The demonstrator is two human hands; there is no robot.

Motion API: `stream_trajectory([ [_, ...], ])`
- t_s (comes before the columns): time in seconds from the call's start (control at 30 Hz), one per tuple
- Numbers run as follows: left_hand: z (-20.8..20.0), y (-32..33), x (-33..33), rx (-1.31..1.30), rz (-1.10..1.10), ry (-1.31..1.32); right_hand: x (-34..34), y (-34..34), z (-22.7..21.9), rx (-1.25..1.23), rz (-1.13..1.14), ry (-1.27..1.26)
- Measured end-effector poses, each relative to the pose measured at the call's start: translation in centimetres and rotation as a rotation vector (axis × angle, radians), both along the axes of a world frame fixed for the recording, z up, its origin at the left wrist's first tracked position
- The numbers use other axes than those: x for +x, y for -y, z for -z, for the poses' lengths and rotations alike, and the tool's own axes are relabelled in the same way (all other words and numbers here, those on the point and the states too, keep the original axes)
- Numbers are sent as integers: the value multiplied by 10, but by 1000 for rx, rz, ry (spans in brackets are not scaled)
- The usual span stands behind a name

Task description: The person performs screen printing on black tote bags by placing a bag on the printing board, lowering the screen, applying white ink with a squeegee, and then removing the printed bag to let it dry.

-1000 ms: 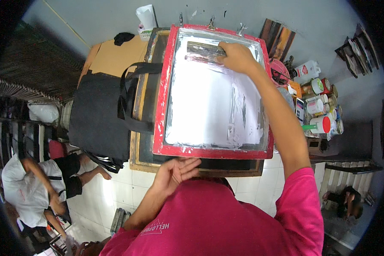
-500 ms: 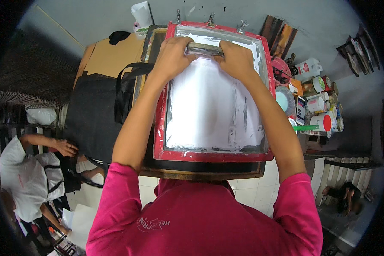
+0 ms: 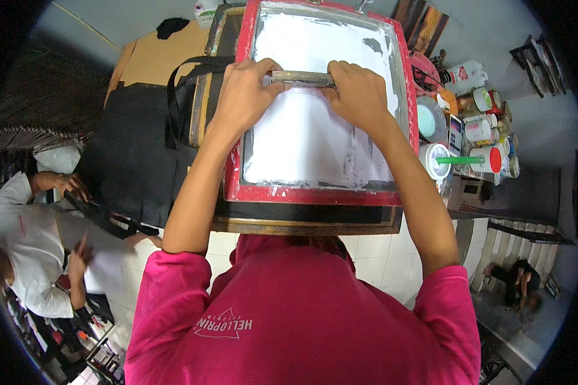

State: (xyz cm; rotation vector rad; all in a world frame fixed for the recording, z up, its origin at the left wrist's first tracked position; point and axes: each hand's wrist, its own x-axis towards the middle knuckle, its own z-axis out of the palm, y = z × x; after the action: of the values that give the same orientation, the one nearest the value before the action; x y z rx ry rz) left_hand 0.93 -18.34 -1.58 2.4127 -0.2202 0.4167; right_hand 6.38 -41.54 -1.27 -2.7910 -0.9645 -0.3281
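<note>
My left hand (image 3: 247, 93) and my right hand (image 3: 361, 96) are closed around opposite ends of a squeegee (image 3: 303, 79) with a worn wooden handle. Its lower edge rests on the white-looking mesh of a screen printing frame (image 3: 315, 194), which has a red border. The squeegee lies crosswise in the far half of the mesh. Grey smears run along the mesh's edges, and a dark patch shows near its far right corner. Beneath the frame is a black surface on a wooden-edged board (image 3: 308, 226). What lies under the mesh is hidden.
Black fabric bags (image 3: 131, 154) with straps lie left of the frame. To the right are a white tub (image 3: 435, 160) with a green stick across it, a phone (image 3: 455, 135) and several paint cans (image 3: 478, 130). A co-worker (image 3: 35, 244) handles dark material at the left.
Both hands have drawn the squeegee toward me along the mesh. My view has shifted, so the frame sits higher in the picture. The co-worker's hands have moved and lifted dark material.
</note>
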Motion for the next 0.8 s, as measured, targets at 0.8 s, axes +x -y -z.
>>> stream_trajectory([
  [0.8, 49, 16, -197, 129, -74, -6, -184, 26, 17, 124, -49, 82],
])
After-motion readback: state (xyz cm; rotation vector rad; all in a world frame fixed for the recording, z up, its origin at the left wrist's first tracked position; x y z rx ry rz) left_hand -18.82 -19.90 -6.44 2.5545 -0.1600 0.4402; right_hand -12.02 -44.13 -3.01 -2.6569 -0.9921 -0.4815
